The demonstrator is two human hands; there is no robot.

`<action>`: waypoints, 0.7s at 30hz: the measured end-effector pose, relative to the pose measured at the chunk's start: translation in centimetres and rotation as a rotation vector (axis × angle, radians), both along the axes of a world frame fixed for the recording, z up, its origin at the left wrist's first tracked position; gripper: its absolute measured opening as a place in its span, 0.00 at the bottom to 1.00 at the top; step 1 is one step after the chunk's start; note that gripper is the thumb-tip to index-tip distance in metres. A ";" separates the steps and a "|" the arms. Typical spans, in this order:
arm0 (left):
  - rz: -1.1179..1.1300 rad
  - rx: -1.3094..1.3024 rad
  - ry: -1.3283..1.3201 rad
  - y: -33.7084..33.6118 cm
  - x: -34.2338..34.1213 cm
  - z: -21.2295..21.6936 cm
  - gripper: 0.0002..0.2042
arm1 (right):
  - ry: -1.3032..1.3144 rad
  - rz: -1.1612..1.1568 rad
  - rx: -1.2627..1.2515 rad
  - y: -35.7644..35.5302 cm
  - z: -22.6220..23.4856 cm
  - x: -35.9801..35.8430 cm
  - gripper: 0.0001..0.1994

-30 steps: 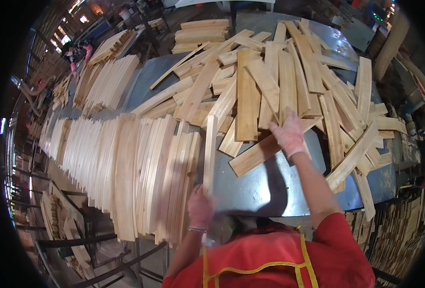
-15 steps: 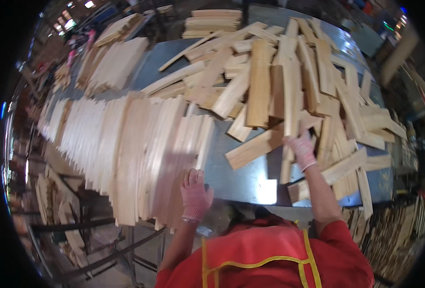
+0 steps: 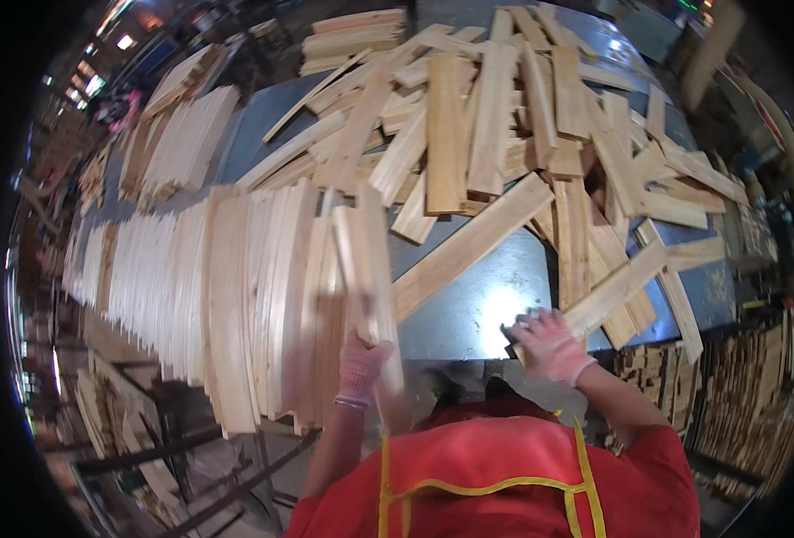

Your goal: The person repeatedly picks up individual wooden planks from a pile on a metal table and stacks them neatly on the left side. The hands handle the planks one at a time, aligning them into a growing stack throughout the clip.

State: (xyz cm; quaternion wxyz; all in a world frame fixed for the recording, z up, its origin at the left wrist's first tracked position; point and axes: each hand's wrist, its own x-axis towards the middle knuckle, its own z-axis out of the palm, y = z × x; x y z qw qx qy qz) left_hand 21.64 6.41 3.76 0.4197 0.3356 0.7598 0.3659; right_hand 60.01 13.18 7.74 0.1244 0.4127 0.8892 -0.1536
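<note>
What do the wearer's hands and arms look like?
The left hand and right hand both wear pink-and-white gloves; the left one's cuff looks pale. Forearms are bare below red sleeves. No cables show on the arms. Fine glove markings are too blurred to read.

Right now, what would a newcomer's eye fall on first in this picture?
Probably the jumbled heap of boards across the far middle and right of the metal table comes first. Next is the tightly packed row of boards at the left. Below centre, the gloved left hand holds a blurred board at that row's right end, while the gloved right hand is on another board.
</note>
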 end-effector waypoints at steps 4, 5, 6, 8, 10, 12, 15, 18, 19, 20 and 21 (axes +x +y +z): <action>-0.046 0.007 0.409 -2.6 0.8 0.4 0.11 | 0.039 0.112 0.017 1.3 -4.6 5.8 0.44; -0.056 0.059 0.507 -2.9 1.3 0.7 0.11 | 0.012 0.129 -0.039 2.1 -5.1 6.3 0.43; -0.072 0.005 0.566 -3.6 0.9 -0.7 0.14 | 0.023 0.098 -0.050 2.9 -5.4 7.0 0.42; -0.014 0.043 0.630 -2.8 2.0 0.1 0.22 | 0.033 0.019 -0.065 5.1 -5.5 8.0 0.40; -0.037 0.060 0.799 -2.4 2.9 0.3 0.27 | 0.036 -0.139 -0.049 8.0 -4.1 7.7 0.40; -0.159 0.033 1.074 -2.4 2.9 -0.2 0.31 | 0.121 -0.283 -0.010 9.4 -4.4 8.7 0.41; -0.210 -0.315 1.171 -1.2 3.4 -1.1 0.30 | 0.207 -0.419 -0.064 11.3 -5.5 10.2 0.40; -0.171 -0.156 1.312 -0.7 2.4 -3.5 0.27 | 0.331 -0.617 -0.320 12.6 -2.6 9.9 0.37; -0.170 -0.131 1.325 -0.8 2.5 -3.3 0.28 | 0.521 -0.621 -0.388 13.3 -1.5 9.7 0.36; -0.169 -0.128 1.297 -1.1 2.4 -3.0 0.29 | 0.711 -0.623 -0.463 14.0 -0.6 9.5 0.36; -0.181 -0.114 1.263 -1.0 2.5 -2.0 0.29 | 0.897 -0.635 -0.533 14.3 0.3 9.7 0.36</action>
